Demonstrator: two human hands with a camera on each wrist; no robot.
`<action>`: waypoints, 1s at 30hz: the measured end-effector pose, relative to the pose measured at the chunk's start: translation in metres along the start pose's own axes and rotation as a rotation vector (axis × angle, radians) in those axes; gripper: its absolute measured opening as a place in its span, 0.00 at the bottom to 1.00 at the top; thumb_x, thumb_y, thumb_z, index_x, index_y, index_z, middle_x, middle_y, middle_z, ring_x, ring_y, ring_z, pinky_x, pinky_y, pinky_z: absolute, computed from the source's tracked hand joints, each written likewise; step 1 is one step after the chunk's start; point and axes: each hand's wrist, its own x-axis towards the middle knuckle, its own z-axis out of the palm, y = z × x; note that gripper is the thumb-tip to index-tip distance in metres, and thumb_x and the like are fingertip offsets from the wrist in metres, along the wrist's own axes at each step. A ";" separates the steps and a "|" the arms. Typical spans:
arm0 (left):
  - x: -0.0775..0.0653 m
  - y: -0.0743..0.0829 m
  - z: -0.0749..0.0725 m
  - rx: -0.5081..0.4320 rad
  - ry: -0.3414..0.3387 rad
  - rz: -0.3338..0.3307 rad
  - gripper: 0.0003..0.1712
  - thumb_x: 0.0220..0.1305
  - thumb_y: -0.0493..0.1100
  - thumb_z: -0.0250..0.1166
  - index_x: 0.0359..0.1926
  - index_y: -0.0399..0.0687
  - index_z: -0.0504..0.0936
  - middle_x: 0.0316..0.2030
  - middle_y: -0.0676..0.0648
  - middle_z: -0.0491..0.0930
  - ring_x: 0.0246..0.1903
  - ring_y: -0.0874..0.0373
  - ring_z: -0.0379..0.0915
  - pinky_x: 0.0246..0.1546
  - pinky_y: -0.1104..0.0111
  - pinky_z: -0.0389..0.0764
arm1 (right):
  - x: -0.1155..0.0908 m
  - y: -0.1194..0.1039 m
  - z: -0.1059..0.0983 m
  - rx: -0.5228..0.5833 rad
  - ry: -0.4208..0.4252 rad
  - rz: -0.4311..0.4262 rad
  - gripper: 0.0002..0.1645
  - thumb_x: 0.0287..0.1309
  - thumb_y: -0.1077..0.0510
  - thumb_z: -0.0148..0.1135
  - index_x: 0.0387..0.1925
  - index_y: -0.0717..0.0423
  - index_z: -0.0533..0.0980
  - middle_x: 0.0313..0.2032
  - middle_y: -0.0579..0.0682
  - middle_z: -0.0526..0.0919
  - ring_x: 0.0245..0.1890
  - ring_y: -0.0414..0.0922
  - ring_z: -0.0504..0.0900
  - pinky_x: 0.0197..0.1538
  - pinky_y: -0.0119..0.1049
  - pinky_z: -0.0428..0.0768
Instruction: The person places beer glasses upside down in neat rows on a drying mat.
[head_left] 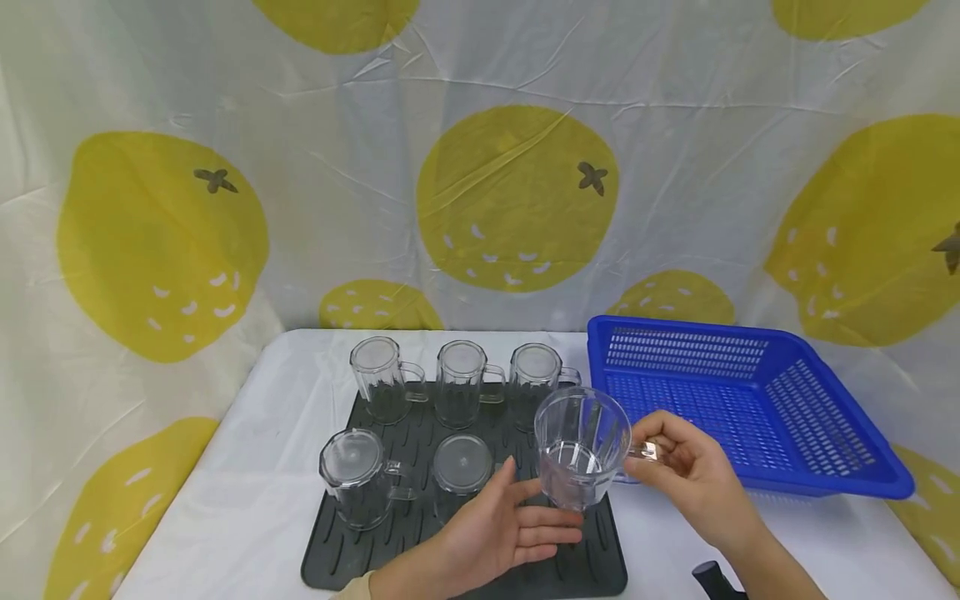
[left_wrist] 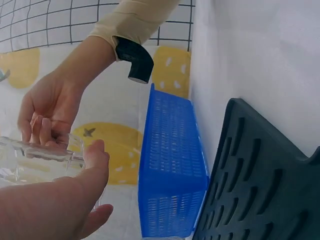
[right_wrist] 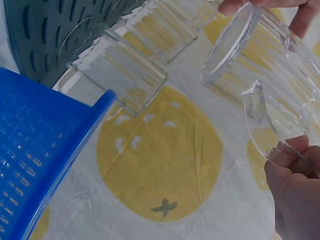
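Observation:
My right hand (head_left: 693, 475) pinches the handle of a clear glass mug (head_left: 577, 483), which is raised over the right side of a dark drying mat (head_left: 322, 558). The mug's open rim faces up towards me. Beside its base lies my left hand (head_left: 498, 529), palm turned to the mug with fingers extended and fingertips right at the glass. In the right wrist view the curved handle (right_wrist: 262, 117) runs into the right fingers. Three more glass mugs stand upside down in the mat's back row, among them a middle mug (head_left: 461, 383); two stand in front, one partly behind my left hand.
A blue perforated basket (head_left: 750, 483) stands to the right of the mat, close behind my right hand. White cloth (head_left: 247, 467) covers the table, and a lemon-print curtain (head_left: 675, 208) hangs behind it. A black device (head_left: 716, 579) shows by my right wrist.

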 end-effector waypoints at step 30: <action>0.035 -0.001 -0.001 -0.160 0.032 0.022 0.40 0.66 0.66 0.42 0.66 0.40 0.57 0.51 0.37 0.74 0.49 0.49 0.74 0.39 0.71 0.78 | -0.024 -0.002 0.000 -0.374 -0.229 -0.043 0.20 0.46 0.71 0.67 0.32 0.46 0.70 0.26 0.39 0.68 0.27 0.36 0.69 0.27 0.32 0.69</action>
